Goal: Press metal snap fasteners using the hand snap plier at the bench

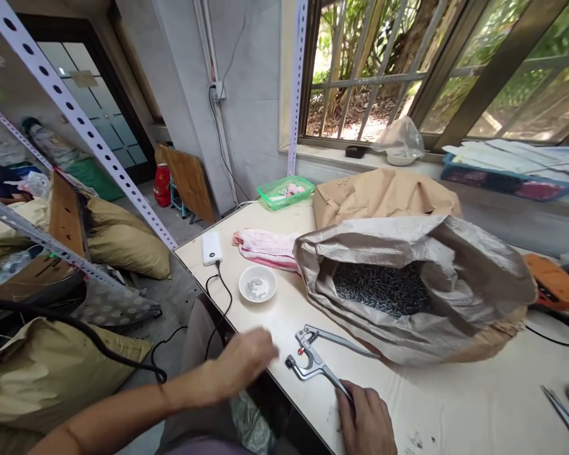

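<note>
Bench [455, 404], pale top. Open sack [408, 284] at 2 o'clock from the pliers, full of small dark parts [384, 287]. Pink cloth [265, 248] at 11 o'clock, touching the sack. White bowl [257, 283] at 11, nearer, holding a few small metal pieces. Power bank [211, 248] just beyond the bowl, cable trailing off the edge. Pliers [315, 357] lie flat near the front edge, jaws spread. Right hand [367, 420] closed on the lower handle. Left hand [244, 363] at 9 o'clock, blurred, off the bench edge; cannot tell its grip.
</note>
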Tool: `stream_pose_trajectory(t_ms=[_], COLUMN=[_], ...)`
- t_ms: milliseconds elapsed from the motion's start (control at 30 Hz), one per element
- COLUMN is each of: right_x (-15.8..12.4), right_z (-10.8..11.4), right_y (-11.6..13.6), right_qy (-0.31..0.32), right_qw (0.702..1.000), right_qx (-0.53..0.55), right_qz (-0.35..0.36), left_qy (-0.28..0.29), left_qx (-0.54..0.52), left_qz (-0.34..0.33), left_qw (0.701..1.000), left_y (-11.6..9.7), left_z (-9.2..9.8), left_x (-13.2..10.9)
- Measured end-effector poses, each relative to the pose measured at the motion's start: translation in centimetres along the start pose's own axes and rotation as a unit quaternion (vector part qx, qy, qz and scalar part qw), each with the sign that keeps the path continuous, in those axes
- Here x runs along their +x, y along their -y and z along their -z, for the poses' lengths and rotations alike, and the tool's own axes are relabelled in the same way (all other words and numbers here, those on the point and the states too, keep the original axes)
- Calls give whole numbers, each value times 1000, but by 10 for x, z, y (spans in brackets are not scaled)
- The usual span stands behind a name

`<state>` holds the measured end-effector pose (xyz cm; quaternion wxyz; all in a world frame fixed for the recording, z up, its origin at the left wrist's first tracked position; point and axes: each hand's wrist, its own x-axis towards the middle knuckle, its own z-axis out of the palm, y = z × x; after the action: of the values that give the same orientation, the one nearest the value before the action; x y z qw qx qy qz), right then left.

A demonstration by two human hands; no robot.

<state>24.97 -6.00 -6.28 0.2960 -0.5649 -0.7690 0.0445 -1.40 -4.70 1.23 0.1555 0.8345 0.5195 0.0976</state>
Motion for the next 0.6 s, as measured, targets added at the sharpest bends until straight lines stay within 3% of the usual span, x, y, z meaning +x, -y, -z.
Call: stream_pose_trajectory(t_ms=[100, 233, 400, 600], right_x=[1, 1, -1, -2], right_z=[0, -1, -2, 1], right_y=[-1, 0, 5, 15], right_qy=[-8, -20, -38, -15], right_qw=[1000, 1000, 999, 996], right_qx=[0, -2, -24, -92], right_qz=[4, 10, 11, 14], left_qy=[-58, 52, 98, 69], left_qx=[73, 100, 102, 97], left_qz=[139, 235, 242, 239], left_qw=[986, 965, 960, 964], left_y=[22, 45, 54, 64], left_z=[34, 48, 34, 31], left_x=[48, 94, 101, 97])
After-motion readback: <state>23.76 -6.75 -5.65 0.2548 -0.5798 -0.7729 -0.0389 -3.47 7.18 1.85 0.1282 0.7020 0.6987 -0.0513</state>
